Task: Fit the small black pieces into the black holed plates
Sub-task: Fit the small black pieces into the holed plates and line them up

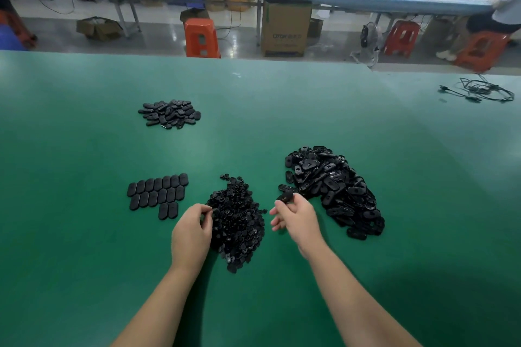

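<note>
The right hand (293,215) pinches one plate (285,196) between thumb and forefinger, lifted just off the near edge of the big plate heap (335,189) on the right. The left hand (191,229) has its fingers curled at the left edge of the heap of small pieces (239,222) in the middle; it looks to be pinching one piece, though the piece is too small and dark for me to be sure.

Judging by how things lie, the job is early to midway. To the left, a neat block of plates (158,194) lies flat in three rows, edges touching, which I take for finished ones. Farther back, well apart, sits a smaller loose pile (170,113) of the same shapes, perhaps also done; I cannot tell from here. Against those, the unsorted heap on the right is by far the largest, and the pieces heap is hardly thinned, so most of the work seems left. The next fit would be the piece into the held plate.

All of it lies on a broad green mat table (84,149), with a tangle of black cable (479,90) at the far right. Beyond is a workshop floor: orange stools (201,38), a tall cardboard box (286,27), a floor fan (369,39), and a long blue bench (394,1) crowded with boxes and bins, where another person (496,17) sits at the right end.
</note>
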Demonstrator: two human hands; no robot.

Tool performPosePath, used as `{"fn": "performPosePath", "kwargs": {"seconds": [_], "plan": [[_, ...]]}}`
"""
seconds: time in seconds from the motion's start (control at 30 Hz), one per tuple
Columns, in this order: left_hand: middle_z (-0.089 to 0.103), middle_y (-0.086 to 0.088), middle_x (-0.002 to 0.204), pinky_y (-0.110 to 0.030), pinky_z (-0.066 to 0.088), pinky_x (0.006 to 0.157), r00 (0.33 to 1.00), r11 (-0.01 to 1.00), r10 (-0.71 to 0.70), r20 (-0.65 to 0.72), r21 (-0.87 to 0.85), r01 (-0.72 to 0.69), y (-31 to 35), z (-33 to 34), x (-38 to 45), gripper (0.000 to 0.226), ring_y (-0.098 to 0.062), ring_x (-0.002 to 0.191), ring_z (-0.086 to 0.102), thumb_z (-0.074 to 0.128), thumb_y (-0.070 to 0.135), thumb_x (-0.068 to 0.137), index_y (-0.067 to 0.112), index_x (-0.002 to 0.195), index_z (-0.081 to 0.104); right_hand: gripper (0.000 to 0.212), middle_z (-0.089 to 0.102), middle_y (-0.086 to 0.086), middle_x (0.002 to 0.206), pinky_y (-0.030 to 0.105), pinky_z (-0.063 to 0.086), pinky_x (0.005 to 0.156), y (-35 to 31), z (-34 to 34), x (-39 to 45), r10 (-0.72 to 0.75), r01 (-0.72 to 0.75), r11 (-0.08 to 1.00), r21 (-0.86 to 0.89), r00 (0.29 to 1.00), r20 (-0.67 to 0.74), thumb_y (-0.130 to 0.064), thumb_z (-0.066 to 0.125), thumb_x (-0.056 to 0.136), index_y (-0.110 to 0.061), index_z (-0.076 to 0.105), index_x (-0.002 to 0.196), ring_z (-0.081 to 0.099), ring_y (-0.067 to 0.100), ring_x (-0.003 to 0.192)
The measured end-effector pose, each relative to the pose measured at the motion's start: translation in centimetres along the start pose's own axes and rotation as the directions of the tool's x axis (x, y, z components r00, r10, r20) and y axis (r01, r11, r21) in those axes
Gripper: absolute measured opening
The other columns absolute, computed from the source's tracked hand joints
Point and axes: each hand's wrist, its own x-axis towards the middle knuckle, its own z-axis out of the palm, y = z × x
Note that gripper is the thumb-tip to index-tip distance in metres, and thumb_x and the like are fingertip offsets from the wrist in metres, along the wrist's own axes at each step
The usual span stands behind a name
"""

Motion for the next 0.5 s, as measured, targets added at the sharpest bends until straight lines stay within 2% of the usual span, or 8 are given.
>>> {"fn": "performPosePath", "kwargs": {"seconds": [0.17,0.27,0.43,0.5], "plan": [[0.069,0.006,0.097,-0.025,0.048,0.069,1.0,0.997,-0.03,-0.006,-0.069,0.029,0.2,-0.2,0.0,0.023,-0.01,0.07,0.061,0.065,0.006,0.094,0.015,0.114,0.068,0.012,0.074,0.008,0.08,0.035,0.059,0.061,2.3,0.2,-1.6,-0.037,0.037,0.999,0.011,0.999,-0.035,-0.016,0.056,0.102,-0.006,0.059,0.097,0.069,0.023,0.063],[0.072,0.003,0.103,-0.024,0.047,0.072,0.999,0.994,-0.046,0.001,-0.095,0.046,0.2,-0.3,0.1,0.025,-0.008,0.074,0.061,0.064,0.006,0.095,0.014,0.117,0.071,0.023,0.071,0.002,0.074,0.03,0.056,0.059,2.8,0.5,-2.0,-0.084,0.081,0.995,-0.065,0.995,-0.051,-0.024,0.054,0.104,-0.012,0.062,0.086,0.064,0.015,0.059],[0.071,0.011,0.083,-0.011,0.041,0.057,0.993,0.983,-0.115,0.02,-0.142,0.116,-0.1,-0.6,0.3,0.018,0.0,0.062,0.058,0.066,0.011,0.094,0.018,0.108,0.076,0.021,0.069,-0.003,0.067,0.025,0.055,0.062,3.0,0.6,-2.2,-0.122,0.107,0.976,-0.189,0.99,-0.066,-0.028,0.06,0.101,-0.02,0.07,0.085,0.063,0.007,0.058],[0.072,0.007,0.088,-0.012,0.044,0.065,0.99,0.976,-0.136,0.021,-0.17,0.138,-0.1,-0.6,0.3,0.023,0.0,0.068,0.059,0.066,0.012,0.095,0.016,0.116,0.074,0.016,0.07,0.001,0.069,0.027,0.057,0.064,3.0,0.6,-2.2,-0.12,0.105,0.974,-0.201,0.991,-0.064,-0.024,0.064,0.099,-0.02,0.072,0.086,0.062,0.006,0.058]]}}
